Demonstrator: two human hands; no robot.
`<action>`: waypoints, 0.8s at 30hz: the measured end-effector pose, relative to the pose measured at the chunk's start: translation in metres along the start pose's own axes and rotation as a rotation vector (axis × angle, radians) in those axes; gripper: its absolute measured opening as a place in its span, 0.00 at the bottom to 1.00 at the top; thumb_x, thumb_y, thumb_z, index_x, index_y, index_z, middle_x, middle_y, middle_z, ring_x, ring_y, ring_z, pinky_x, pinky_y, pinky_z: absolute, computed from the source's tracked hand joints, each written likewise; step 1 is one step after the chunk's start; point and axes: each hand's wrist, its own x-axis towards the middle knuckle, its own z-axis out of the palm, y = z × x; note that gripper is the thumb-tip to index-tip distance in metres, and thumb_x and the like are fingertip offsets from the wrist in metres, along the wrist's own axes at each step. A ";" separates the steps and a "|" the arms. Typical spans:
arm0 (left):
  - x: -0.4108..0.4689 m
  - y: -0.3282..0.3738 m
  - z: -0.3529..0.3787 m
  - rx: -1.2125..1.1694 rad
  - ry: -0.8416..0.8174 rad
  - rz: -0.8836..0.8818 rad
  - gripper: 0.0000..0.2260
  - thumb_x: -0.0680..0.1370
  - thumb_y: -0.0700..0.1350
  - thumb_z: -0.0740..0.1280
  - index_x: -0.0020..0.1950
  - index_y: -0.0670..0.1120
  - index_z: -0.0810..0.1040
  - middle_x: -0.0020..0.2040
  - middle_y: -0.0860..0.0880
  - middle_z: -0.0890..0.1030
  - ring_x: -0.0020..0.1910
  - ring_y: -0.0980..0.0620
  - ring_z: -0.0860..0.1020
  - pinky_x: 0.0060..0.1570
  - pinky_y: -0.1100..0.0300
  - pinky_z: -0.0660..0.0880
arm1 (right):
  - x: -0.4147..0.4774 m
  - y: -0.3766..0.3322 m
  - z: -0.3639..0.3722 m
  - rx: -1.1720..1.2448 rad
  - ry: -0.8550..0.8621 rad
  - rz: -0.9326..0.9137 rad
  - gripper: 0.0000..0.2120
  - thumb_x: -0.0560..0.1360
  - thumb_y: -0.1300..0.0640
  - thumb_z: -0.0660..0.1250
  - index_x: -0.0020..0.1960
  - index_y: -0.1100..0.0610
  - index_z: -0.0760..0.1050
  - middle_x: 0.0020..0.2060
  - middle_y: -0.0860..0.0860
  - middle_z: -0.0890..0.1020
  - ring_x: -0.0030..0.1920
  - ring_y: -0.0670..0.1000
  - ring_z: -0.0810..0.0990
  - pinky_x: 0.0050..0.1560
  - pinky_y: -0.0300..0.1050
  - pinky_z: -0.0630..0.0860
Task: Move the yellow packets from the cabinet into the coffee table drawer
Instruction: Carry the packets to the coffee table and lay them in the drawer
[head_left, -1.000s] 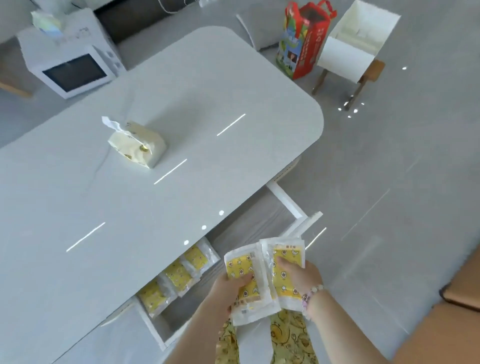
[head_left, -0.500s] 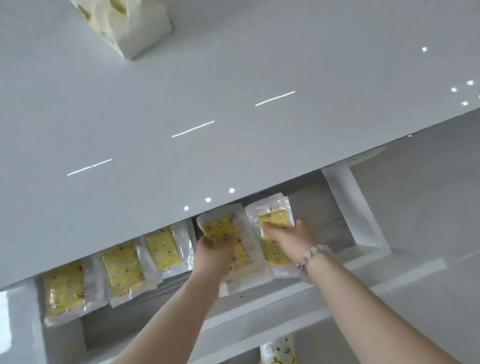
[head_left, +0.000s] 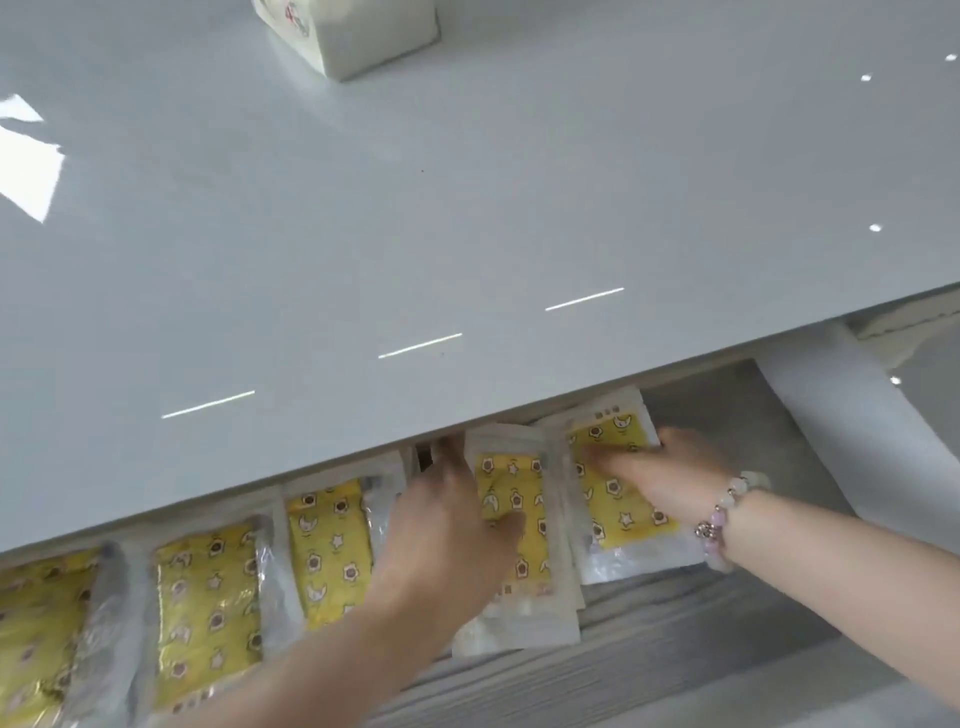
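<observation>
Left hand (head_left: 441, 519) and right hand (head_left: 672, 478) outstretched, fingers (head_left: 623, 460) flat.

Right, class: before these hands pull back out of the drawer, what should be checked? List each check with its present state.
1. Both held packets inside the drawer: ok.
2. Right hand loose on the fifth packet: ok, fingers lie flat on it.
3. Left hand loose on the fourth packet: cannot tell; thumb on top, fingers beside it.
4. Those two packets side by side, no overlap: cannot tell.
5. Other three packets in a row: ok.
6. Hands clear of the tabletop: not ok, left fingertips reach under its edge.
</observation>
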 end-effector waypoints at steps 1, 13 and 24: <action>0.003 -0.001 -0.004 0.047 0.023 0.048 0.27 0.76 0.50 0.66 0.68 0.51 0.55 0.39 0.52 0.73 0.30 0.59 0.73 0.21 0.70 0.65 | 0.003 -0.002 -0.001 -0.047 0.022 -0.018 0.16 0.71 0.43 0.69 0.41 0.56 0.77 0.37 0.52 0.81 0.36 0.47 0.79 0.30 0.37 0.72; 0.026 -0.019 0.001 0.194 0.248 0.270 0.38 0.74 0.54 0.71 0.72 0.55 0.47 0.35 0.53 0.73 0.33 0.61 0.71 0.26 0.72 0.65 | 0.015 -0.016 -0.006 -0.741 0.313 -0.358 0.18 0.68 0.37 0.68 0.44 0.52 0.73 0.41 0.50 0.81 0.40 0.52 0.79 0.36 0.41 0.73; 0.013 -0.016 0.013 0.753 0.290 0.411 0.10 0.81 0.46 0.59 0.60 0.45 0.68 0.49 0.46 0.76 0.53 0.45 0.78 0.34 0.60 0.65 | -0.034 0.001 0.053 -1.441 0.083 -0.895 0.56 0.63 0.25 0.63 0.76 0.59 0.49 0.73 0.56 0.56 0.72 0.56 0.59 0.73 0.51 0.57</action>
